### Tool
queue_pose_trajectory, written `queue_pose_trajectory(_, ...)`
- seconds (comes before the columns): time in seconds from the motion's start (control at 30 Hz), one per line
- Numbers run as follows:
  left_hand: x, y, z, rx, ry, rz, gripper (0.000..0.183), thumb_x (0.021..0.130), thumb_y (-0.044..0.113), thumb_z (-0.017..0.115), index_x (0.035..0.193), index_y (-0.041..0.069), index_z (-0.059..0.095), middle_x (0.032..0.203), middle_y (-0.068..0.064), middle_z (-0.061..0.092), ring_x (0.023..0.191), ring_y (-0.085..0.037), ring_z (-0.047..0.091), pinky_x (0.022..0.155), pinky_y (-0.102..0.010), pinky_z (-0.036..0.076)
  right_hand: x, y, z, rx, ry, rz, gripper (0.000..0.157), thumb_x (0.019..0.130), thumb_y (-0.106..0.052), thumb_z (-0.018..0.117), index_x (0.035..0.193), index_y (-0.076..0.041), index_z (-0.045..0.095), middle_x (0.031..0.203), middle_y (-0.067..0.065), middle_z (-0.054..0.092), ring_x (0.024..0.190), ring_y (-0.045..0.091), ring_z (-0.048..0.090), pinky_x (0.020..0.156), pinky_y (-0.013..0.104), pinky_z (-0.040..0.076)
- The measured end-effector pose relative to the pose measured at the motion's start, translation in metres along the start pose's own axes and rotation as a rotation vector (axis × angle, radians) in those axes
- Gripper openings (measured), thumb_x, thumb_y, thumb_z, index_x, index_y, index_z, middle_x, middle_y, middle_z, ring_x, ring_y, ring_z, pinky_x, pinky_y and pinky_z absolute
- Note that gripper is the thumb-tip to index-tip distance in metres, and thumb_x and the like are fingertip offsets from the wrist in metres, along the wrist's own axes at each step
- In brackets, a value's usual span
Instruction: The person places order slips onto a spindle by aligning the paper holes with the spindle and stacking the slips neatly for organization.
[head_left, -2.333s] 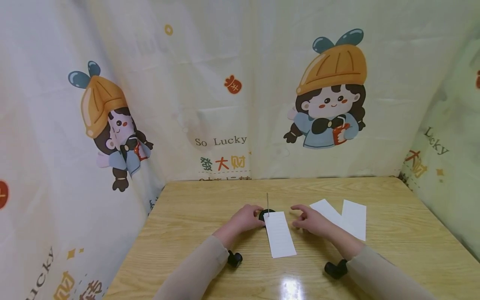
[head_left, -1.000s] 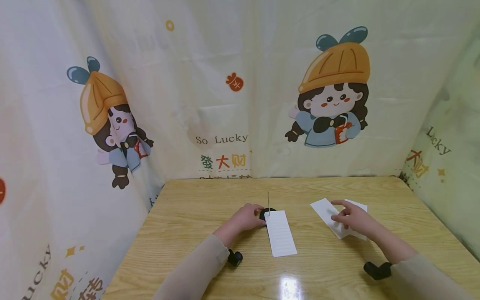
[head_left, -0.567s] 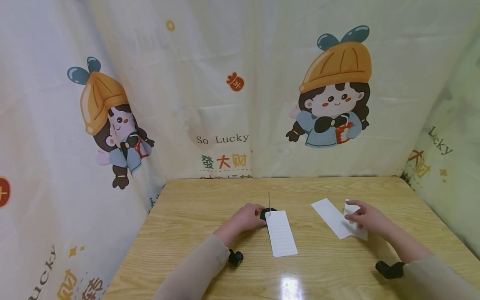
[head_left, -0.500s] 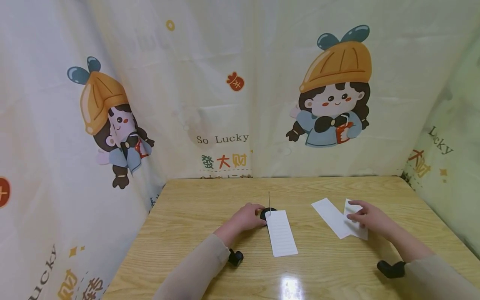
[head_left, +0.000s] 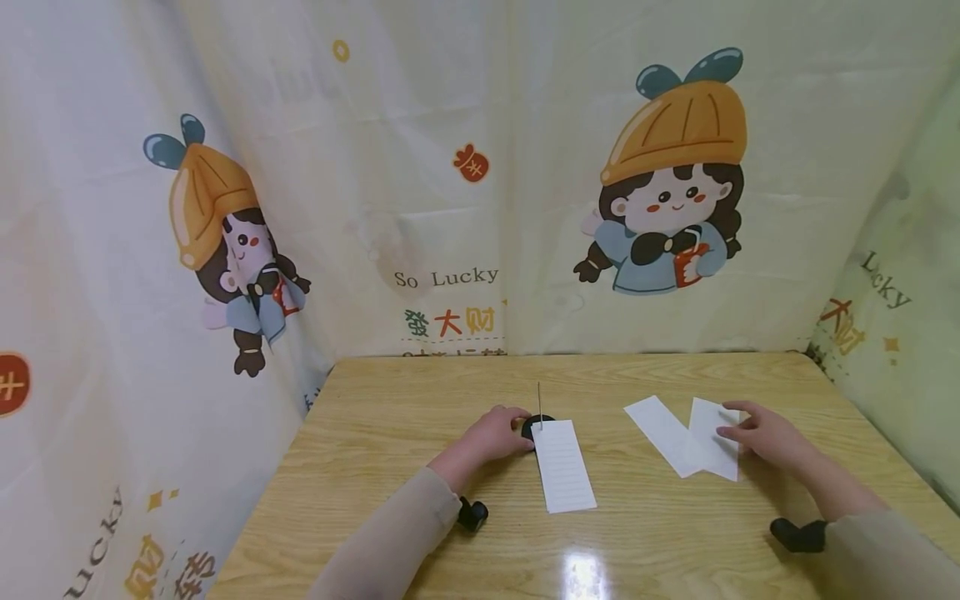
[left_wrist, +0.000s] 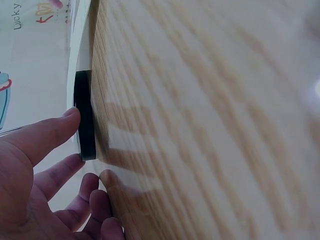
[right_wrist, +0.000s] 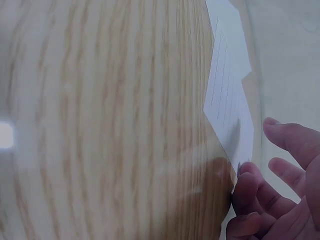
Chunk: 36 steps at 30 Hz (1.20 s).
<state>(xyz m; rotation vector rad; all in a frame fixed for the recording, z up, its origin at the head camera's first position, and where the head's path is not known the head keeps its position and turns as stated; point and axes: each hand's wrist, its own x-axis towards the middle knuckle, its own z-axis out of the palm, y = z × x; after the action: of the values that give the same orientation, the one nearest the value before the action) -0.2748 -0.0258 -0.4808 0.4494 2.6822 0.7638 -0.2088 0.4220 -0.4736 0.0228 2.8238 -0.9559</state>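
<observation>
My left hand (head_left: 492,435) holds the round black base of a bill spike (left_wrist: 86,117), thumb on one edge and a fingertip on the other. Its thin metal rod stands upright. White lined paper slips (head_left: 564,467), apparently more than one, are pierced on the rod near one end and slant toward me. To the right, two loose white slips (head_left: 660,433) overlap in a V on the table. My right hand (head_left: 772,439) hovers at the right-hand slip (head_left: 711,437), thumb and fingers apart, fingers loosely bent. Whether a fingertip touches the paper is hard to tell.
Both hands work over a wooden table (head_left: 420,383). A printed cloth curtain (head_left: 420,208) hangs behind it and on both sides. Black wrist cameras (head_left: 798,535) sit below each wrist. A bright light reflection lies near the table's front.
From beside the spike, my right hand has moved right, over the loose slips to the right one's far edge. My left hand has stayed at the spike's base.
</observation>
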Motion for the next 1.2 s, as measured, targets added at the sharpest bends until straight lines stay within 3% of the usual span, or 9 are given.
queue_pose_trajectory(0.37, 0.001, 0.002, -0.003, 0.006, 0.001, -0.014, 0.055, 0.086, 0.033, 0.078, 0.137, 0.023, 0.059, 0.116, -0.007, 0.059, 0.106, -0.023, 0.057, 0.095, -0.043, 0.046, 0.006, 0.007, -0.008, -0.052, 0.0, 0.019, 0.076, 0.096, -0.041, 0.064, 0.139, 0.014, 0.038, 0.1, 0.024, 0.059, 0.081, 0.026, 0.054, 0.065, 0.036, 0.043)
queue_pose_trajectory(0.63, 0.002, 0.0, 0.0, 0.002, -0.011, -0.008, 0.055, 0.087, 0.033, 0.077, 0.137, 0.022, 0.059, 0.117, -0.008, 0.059, 0.107, -0.023, 0.058, 0.095, -0.043, 0.046, 0.009, 0.007, -0.008, -0.083, -0.044, 0.049, 0.085, 0.091, -0.047, 0.068, 0.137, 0.017, 0.037, 0.11, 0.038, 0.054, 0.088, 0.035, 0.054, 0.076, 0.048, 0.047)
queue_pose_trajectory(0.87, 0.003, 0.0, -0.001, 0.018, -0.009, -0.014, 0.055, 0.086, 0.034, 0.078, 0.136, 0.022, 0.06, 0.117, -0.008, 0.059, 0.108, -0.023, 0.058, 0.095, -0.043, 0.046, 0.011, 0.01, -0.006, -0.121, -0.04, 0.025, 0.087, 0.09, -0.046, 0.07, 0.134, 0.021, 0.036, 0.114, 0.044, 0.051, 0.098, 0.048, 0.054, 0.087, 0.062, 0.043)
queue_pose_trajectory(1.2, 0.004, 0.003, 0.0, 0.008, -0.021, -0.027, 0.055, 0.086, 0.034, 0.078, 0.136, 0.021, 0.06, 0.119, -0.008, 0.059, 0.109, -0.023, 0.057, 0.097, -0.043, 0.045, 0.014, 0.011, -0.008, -0.15, -0.064, 0.017, 0.085, 0.09, -0.047, 0.07, 0.13, 0.022, 0.04, 0.111, 0.042, 0.053, 0.099, 0.05, 0.055, 0.086, 0.062, 0.043)
